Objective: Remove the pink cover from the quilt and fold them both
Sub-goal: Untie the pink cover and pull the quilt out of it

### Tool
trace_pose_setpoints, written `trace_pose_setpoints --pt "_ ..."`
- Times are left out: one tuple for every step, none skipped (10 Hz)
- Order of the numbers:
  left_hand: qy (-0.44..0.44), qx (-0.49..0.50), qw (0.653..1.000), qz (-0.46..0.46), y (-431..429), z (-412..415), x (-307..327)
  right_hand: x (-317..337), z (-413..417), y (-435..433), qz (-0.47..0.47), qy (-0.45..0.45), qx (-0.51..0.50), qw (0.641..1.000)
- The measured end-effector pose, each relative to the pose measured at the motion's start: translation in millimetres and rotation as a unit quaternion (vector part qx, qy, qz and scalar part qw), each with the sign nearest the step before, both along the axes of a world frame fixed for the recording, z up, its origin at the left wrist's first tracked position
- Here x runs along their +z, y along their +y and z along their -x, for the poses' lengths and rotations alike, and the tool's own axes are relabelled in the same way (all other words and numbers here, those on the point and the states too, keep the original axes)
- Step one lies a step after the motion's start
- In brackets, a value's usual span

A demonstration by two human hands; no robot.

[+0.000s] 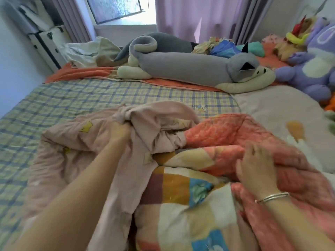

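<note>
The pink cover, printed with small yellow crowns, lies bunched on the left half of the bed. My left hand grips a gathered fold of it near its open mouth. Out of that mouth spills the quilt, a patchwork of orange, cream, brown and blue squares with a coral underside. My right hand, a bracelet at its wrist, has its fingers curled over a thick roll of the quilt's coral side. How much of the quilt is still inside the cover is hidden.
A plaid yellow and blue bed sheet covers the mattress. A long grey plush cat lies across the far side, with a purple plush toy at the right. Crumpled clothes sit at the back left under the window.
</note>
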State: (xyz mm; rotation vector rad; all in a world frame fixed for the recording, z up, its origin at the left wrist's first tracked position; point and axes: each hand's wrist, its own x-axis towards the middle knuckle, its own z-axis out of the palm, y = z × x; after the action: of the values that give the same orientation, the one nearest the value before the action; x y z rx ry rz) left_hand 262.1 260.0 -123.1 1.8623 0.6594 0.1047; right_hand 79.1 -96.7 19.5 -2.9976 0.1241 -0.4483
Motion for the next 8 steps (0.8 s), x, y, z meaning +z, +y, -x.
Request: trace_pose_setpoints --pt "0.05 -0.141 0.967 -0.206 -111 131 200 -31 15 68 -0.057 0.161 0.179 0.969" --pt "0.162 -0.14 0.956 -0.201 -97 132 121 -53 20 98 -0.127 0.354 0.162 0.912" --pt "0.217 -0.243 0.906 -0.271 -118 161 95 -72 14 108 -0.159 0.43 0.124 0.88" --pt "0.256 -0.245 0.895 -0.27 -115 168 69 -83 18 110 -0.081 0.485 0.142 0.859" --pt "0.214 -0.215 0.897 -0.321 -109 169 66 -73 30 115 0.045 0.416 0.207 0.884" --pt "0.18 -0.254 0.85 -0.425 -100 168 66 -66 31 122 0.056 0.25 0.26 0.931" --pt "0.125 -0.25 0.894 -0.35 -96 167 75 -58 35 124 -0.06 0.363 0.248 0.896" --pt "0.099 -0.218 0.929 -0.282 -90 169 81 -57 41 112 -0.118 0.37 0.235 0.891"
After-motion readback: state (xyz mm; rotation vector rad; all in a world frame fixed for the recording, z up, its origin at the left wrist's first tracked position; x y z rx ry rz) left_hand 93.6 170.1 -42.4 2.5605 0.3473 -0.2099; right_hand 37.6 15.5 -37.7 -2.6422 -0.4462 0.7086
